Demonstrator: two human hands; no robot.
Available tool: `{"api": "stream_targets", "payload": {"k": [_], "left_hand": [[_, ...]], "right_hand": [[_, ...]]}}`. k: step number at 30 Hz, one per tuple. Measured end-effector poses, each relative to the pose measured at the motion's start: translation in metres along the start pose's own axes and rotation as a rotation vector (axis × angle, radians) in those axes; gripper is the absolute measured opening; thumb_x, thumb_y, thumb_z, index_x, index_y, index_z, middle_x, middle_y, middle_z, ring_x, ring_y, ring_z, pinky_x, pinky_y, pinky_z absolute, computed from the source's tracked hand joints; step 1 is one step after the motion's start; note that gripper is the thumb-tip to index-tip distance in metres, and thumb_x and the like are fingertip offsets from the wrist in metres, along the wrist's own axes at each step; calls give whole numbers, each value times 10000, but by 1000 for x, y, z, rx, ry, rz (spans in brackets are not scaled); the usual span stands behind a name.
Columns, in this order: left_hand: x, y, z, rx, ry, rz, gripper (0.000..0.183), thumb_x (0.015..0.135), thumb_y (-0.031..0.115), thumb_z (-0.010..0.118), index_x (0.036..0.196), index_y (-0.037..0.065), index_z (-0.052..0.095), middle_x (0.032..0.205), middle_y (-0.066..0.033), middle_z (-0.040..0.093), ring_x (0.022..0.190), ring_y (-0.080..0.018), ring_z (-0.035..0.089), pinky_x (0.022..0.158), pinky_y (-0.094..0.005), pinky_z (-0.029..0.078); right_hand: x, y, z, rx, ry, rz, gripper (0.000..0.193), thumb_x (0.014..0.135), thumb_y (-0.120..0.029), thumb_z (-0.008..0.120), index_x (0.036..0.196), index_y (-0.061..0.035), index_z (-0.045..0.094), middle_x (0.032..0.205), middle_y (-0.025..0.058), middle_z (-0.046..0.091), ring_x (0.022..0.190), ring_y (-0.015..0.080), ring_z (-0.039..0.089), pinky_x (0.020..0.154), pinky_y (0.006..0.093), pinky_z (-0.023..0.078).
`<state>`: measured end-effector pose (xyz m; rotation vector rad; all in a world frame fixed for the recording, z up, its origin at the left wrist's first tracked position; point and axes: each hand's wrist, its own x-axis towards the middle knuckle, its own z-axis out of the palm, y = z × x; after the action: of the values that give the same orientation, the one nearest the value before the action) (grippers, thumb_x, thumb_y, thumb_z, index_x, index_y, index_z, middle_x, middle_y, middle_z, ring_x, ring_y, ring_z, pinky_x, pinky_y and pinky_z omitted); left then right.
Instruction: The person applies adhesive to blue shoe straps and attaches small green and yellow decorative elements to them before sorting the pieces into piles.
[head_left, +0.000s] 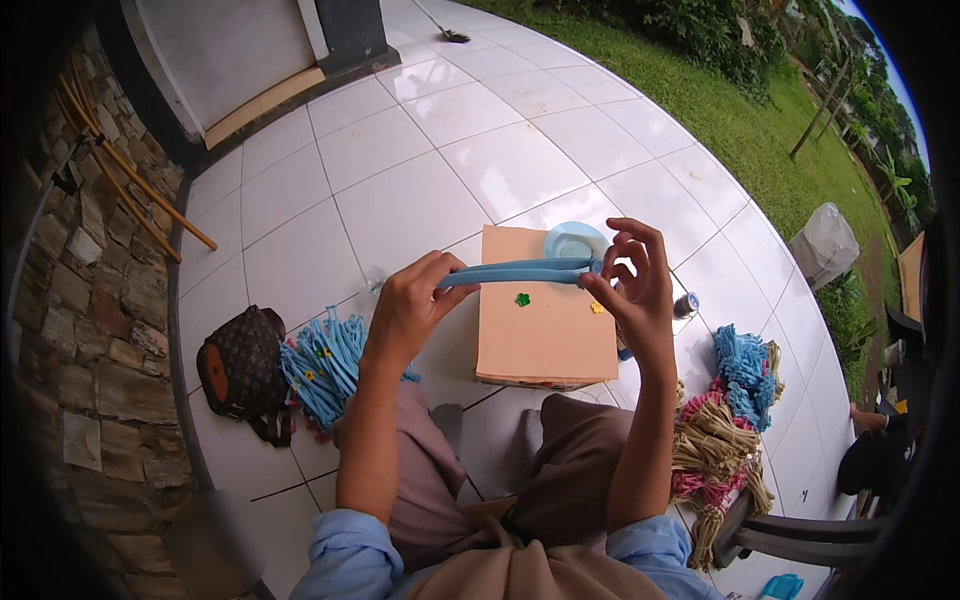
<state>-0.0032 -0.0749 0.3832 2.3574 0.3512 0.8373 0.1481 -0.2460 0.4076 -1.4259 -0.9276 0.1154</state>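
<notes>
A light blue strap (530, 271), doubled into two lengths, is stretched level between my hands above a peach-coloured board. My left hand (411, 300) closes thumb and fingers on the strap's left end. The thumb and finger of my right hand (640, 285) pinch its right end, where a small loop or knot shows; the other fingers are raised. Below lie a green flower piece (522, 300) and a yellow flower piece (597, 308) on the board (545, 345). A pale blue dish (577, 240) sits at the board's far right corner.
On the left, a bundle of blue straps (330, 350) lies beside a brown patterned bag (240, 362). To the right are a small spool (686, 305), blue bundles (742, 365) and beige bundles (715, 440). A dark wooden bar (810, 530) crosses at the lower right.
</notes>
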Motion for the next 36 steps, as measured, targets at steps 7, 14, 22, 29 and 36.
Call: {"api": "stream_targets", "payload": {"k": [7,14,22,29,36], "left_hand": [[2,-3,5,-87,-8,9,177,825,161,600,794,0,533,717,-62,553,581,-139,511,519,-261,426],[3,6,14,-620,-133,-289,233,904,266,506,899,35,536,701,-42,547,563,-63,424,509,-192,353],[2,-4,14,-664,-301,-404,210,928,207,450,906,10,517,668,25,476,559,-25,371,505,-169,302],[10,-5,14,-1136,7,-508,208,941,219,395,879,45,490,667,41,373,509,-28,281,468,-190,222],[7,-4,15,-900,-40,-518,176,853,201,568,782,115,431,742,18,475,572,-25,327,530,-173,265]], "right_hand": [[-1,-2,0,151,-165,132,348,742,-69,689,1040,-3,524,939,55,554,766,96,542,696,243,491],[-4,-5,-2,316,-90,99,293,732,-65,709,878,-14,460,839,62,549,695,86,536,575,224,464],[1,8,-13,433,62,144,262,737,-5,684,809,-55,437,659,39,531,539,84,492,469,194,375],[4,10,-10,268,60,190,238,752,-13,672,816,-56,447,666,21,531,564,69,495,488,196,383],[4,27,-18,239,56,164,191,770,13,637,864,-39,478,767,48,541,646,78,512,563,202,413]]}}
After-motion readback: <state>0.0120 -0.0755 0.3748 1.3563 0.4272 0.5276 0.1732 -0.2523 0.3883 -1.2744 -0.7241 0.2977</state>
